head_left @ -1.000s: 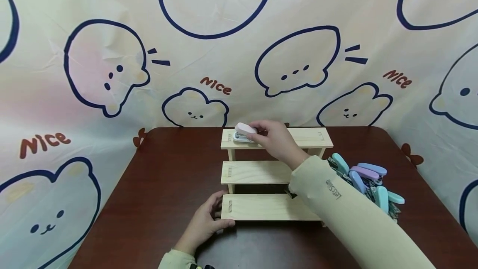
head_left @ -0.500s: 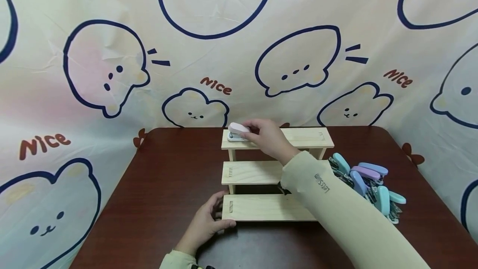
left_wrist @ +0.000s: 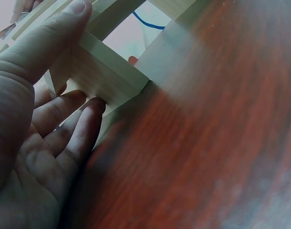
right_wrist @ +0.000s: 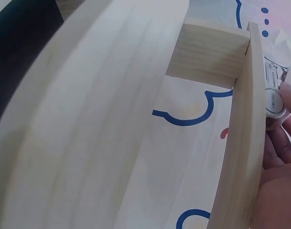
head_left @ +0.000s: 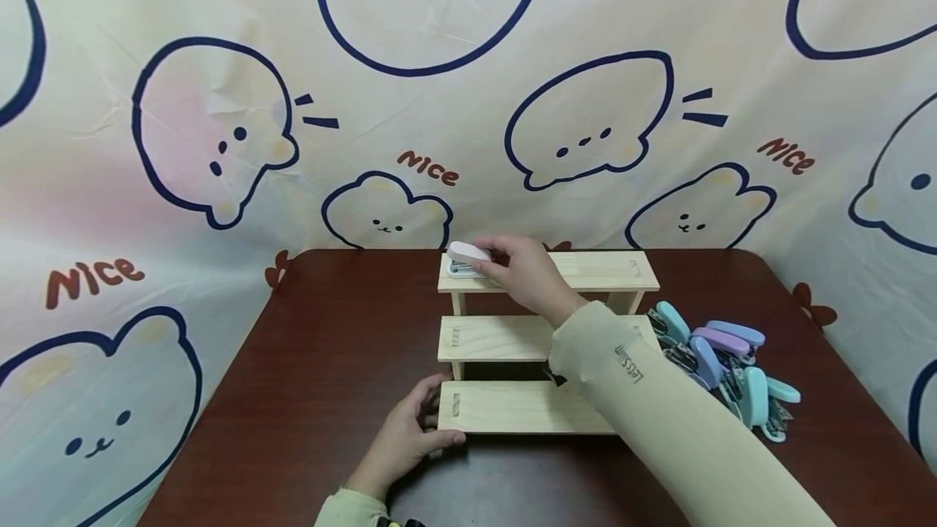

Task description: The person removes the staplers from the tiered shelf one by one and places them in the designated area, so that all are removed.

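In the head view my right hand (head_left: 529, 276) pinches a small white stapler (head_left: 468, 253) between thumb and fingers at the left end of the top step of a three-step wooden shelf (head_left: 512, 409). Beyond the shelf's edge in the right wrist view, the stapler (right_wrist: 273, 101) shows with fingers against it. My left hand (head_left: 404, 433) holds the left end of the lowest step, thumb at its front edge. Seen from the left wrist, the fingers (left_wrist: 81, 133) curl against the shelf's side panel (left_wrist: 105, 78).
Several teal, blue and purple staplers (head_left: 754, 397) lie in a heap on the dark red-brown table (head_left: 329, 332), right of the shelf and partly behind my right sleeve (head_left: 659, 397). A cartoon-printed cloth (head_left: 468, 120) hangs behind the table.
My right hand has moved a little left along the top step with the white stapler, then kept nearly still over the last half second. The left hand has stayed at the shelf.
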The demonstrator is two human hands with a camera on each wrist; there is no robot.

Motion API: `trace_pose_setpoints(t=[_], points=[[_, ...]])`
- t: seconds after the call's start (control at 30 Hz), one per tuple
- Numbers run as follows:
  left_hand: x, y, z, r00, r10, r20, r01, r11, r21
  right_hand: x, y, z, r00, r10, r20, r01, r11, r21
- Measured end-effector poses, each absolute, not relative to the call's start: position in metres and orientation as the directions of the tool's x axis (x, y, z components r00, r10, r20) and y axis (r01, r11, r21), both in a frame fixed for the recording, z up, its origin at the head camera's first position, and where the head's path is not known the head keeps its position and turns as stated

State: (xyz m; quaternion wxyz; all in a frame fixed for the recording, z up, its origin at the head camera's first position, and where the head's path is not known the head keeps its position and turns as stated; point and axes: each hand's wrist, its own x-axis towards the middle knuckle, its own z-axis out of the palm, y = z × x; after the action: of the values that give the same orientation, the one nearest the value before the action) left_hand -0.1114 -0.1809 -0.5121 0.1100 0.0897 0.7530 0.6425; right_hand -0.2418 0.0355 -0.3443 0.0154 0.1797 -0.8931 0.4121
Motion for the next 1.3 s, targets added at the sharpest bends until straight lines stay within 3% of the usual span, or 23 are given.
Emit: trace_pose_setpoints(t=[1.3], points=[[-0.1098,-0.1806,-0.5134,-0.962,0.272,-0.012,0.038,0.177,0.983,-0.2402,0.0387,-0.342,-0.928,-0.344,0.144,-0.326,0.562,-0.76]])
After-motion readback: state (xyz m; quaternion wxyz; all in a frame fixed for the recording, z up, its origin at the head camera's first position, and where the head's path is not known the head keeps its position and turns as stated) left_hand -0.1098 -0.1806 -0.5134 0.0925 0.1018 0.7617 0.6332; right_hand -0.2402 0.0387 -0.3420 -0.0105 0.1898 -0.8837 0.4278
